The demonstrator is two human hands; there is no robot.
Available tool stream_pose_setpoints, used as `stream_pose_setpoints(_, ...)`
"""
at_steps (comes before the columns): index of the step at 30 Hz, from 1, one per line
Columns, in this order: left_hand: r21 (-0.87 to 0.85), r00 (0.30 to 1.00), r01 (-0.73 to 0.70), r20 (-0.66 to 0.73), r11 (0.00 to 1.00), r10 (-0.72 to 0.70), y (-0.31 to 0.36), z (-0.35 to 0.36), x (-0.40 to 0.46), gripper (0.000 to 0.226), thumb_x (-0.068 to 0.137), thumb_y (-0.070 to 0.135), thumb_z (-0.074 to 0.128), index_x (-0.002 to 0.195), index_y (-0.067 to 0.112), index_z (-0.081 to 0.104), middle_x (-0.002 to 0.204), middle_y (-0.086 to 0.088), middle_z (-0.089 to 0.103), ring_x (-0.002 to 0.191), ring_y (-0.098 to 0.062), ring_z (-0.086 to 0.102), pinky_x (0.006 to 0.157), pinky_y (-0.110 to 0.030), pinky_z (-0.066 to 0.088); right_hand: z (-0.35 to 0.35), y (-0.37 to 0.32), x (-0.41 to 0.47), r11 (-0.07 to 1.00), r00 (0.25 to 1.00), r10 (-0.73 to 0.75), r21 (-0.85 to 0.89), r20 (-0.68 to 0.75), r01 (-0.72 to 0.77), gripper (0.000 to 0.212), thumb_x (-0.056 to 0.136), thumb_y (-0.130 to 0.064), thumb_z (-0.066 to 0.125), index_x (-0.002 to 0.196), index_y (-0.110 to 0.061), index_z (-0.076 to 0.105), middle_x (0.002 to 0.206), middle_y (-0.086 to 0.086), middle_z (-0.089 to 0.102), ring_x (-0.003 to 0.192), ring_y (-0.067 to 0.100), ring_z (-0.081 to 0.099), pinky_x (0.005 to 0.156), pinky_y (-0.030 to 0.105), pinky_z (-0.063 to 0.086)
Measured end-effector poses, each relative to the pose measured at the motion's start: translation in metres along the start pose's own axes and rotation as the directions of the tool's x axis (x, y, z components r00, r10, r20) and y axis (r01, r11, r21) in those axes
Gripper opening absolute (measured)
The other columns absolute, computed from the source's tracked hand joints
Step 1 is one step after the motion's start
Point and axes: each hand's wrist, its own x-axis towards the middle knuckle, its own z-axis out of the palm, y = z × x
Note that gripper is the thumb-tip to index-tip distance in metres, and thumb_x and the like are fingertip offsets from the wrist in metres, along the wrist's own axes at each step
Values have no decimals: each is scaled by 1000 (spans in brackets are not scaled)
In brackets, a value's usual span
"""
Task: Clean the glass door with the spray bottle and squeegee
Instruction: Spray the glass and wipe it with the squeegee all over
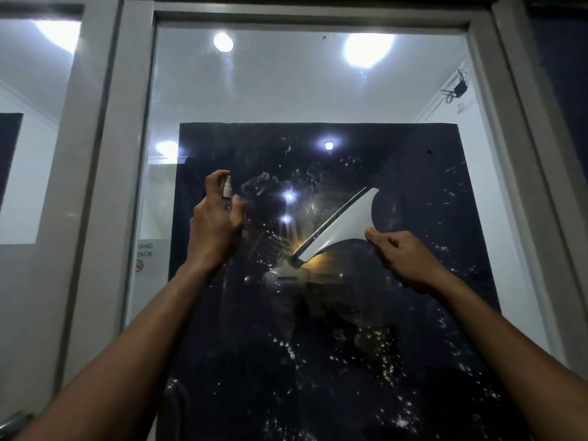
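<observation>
Left hand (216, 229) wrapped round a small spray bottle (227, 190), one finger curled over the white top, nozzle aimed at the glass door (318, 90). Right hand (404, 257) pinching the handle end of the white squeegee (337, 226), blade edge tilted diagonally and lying against or just off the pane; can't tell which. So both grips full, nothing idle.

Droplets scattered across the dark middle and lower part of the glass, thicker toward the bottom, with a smeary hazy patch just right of the bottle. Looks like the spraying step, about halfway into the job at a guess.

Tips for doing this bit well:
- Mist evenly over the dry upper area, not just the middle.
- Probably better to keep the blade clear of the spray path while misting.
- Then press the blade flat and pull in straight overlapping passes from the top down, so drips don't run over finished glass.

Writing-wise: small sign (148, 256) stuck at the left edge of the pane, cut off, showing "ANG" and "OKOK" with a red no-smoking symbol under it. No brand readable on bottle or squeegee.
</observation>
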Motion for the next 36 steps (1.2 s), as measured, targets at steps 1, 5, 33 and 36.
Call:
stream_pose_setpoints(1, 4, 1000, 4, -6, 1000, -4, -2, -2, 2, 40, 103, 26, 51, 140, 27, 37, 91, 3, 58, 67, -1, 52, 59, -26, 38, 3, -2, 0, 1000, 1000, -5, 6, 7, 5, 61, 93, -68, 45, 59, -18, 40, 50, -2, 37, 38, 7, 32, 41, 20, 28)
stream_pose_setpoints(5, 36, 1000, 11, 7, 999, -11, -13, -16, 10, 38, 103, 25, 51, 139, 23, 38, 90, 0, 59, 66, -10, 56, 58, -29, 37, 18, -17, 4, 999, 1000, -30, 17, 9, 30, 60, 94, -65, 46, 58, -17, 39, 51, -1, 35, 37, 5, 30, 40, 18, 26)
stream_pose_setpoints(33, -42, 998, -27, 58, 999, 30, -36, -40, 12, 48, 103, 26, 52, 148, 26, 34, 107, -20, 67, 86, -40, 65, 78, -51, 55, 104, -153, 96, 692, 942, 320, 705, -104, -157, 46, 106, -35, 47, 72, -5, 52, 48, 5, 42, 33, 14, 38, 42, 22, 36)
stream_pose_setpoints(36, -63, 996, -59, 64, 996, 63, -40, -38, 7, 49, 102, 26, 54, 147, 26, 36, 106, -15, 67, 85, -35, 64, 75, -44, 52, 115, -148, 93, 763, 921, 362, 614, -144, -203, 49, 105, -39, 48, 68, -8, 53, 50, 7, 47, 35, 16, 42, 40, 23, 36)
